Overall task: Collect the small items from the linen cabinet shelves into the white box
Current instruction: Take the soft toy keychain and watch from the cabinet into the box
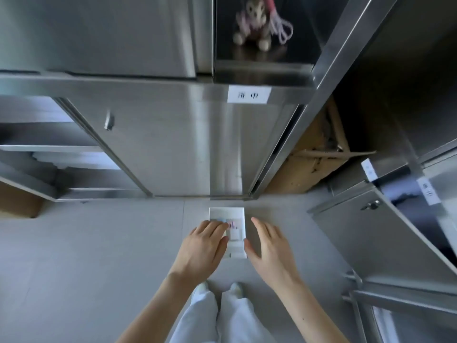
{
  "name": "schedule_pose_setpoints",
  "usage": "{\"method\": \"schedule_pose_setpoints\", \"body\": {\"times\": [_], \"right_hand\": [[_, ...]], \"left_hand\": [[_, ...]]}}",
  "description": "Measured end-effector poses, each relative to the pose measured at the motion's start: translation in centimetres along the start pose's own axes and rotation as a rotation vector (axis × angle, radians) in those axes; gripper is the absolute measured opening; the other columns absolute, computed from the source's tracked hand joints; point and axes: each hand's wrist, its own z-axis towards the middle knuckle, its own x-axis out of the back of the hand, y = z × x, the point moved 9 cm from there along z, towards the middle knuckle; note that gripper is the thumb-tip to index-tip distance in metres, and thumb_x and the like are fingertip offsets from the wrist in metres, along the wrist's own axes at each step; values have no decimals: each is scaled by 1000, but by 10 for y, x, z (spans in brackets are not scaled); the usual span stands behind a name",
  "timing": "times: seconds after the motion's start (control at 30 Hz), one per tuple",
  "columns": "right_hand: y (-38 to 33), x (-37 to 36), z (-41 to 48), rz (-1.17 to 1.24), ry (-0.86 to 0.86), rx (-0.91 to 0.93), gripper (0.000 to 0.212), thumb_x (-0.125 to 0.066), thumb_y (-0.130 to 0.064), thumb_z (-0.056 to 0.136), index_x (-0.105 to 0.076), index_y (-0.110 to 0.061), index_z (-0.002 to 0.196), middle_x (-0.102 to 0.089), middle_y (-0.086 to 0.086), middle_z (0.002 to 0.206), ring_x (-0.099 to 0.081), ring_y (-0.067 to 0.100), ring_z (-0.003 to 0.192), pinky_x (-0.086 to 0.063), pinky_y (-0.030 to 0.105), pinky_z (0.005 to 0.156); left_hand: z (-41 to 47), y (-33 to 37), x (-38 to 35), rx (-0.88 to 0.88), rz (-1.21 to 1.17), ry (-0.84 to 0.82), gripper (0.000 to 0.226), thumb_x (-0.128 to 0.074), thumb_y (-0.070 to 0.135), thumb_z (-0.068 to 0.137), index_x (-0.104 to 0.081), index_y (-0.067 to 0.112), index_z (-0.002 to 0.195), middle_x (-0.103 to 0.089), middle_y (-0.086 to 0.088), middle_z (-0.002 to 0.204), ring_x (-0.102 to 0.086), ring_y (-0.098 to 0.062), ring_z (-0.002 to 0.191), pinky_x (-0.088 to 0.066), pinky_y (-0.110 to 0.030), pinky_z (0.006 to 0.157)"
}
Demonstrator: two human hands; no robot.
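Observation:
A white box [239, 214] stands on the grey floor in front of the steel linen cabinet, with small white and coloured items inside. My left hand [201, 248] reaches over its left side with relaxed fingers and hides part of it. My right hand [269, 248] hovers at the box's right edge with fingers straight and spread, holding nothing. On an upper cabinet shelf [262, 76] sits a small plush toy [252, 23] with a pink looped cord [282, 28] beside it.
A closed steel door with a handle [108, 121] is left of centre. Shelves at the left hold folded white linen [74, 159]. Crumpled cardboard [319, 154] lies in the open compartment at right. An open steel door [371, 231] juts out at right. My legs [222, 315] stand below.

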Motion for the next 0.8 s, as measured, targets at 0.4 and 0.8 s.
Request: {"method": "schedule_pose_setpoints", "body": {"times": [0.4, 0.8], "right_hand": [[-74, 122, 21, -57, 70, 135, 53, -40, -51, 91, -59, -17, 127, -66, -6, 113, -58, 15, 106, -48, 24, 85], [-130, 254, 90, -124, 290, 272, 45, -46, -45, 97, -54, -20, 133, -61, -7, 127, -52, 12, 119, -44, 22, 92]], "left_hand": [[11, 62, 132, -45, 73, 157, 42, -34, 42, 96, -61, 19, 119, -66, 9, 109, -59, -19, 99, -51, -32, 80], [90, 131, 266, -257, 180, 399, 36, -42, 37, 95, -61, 17, 118, -67, 5, 103, -59, -22, 95, -50, -33, 78]]}}
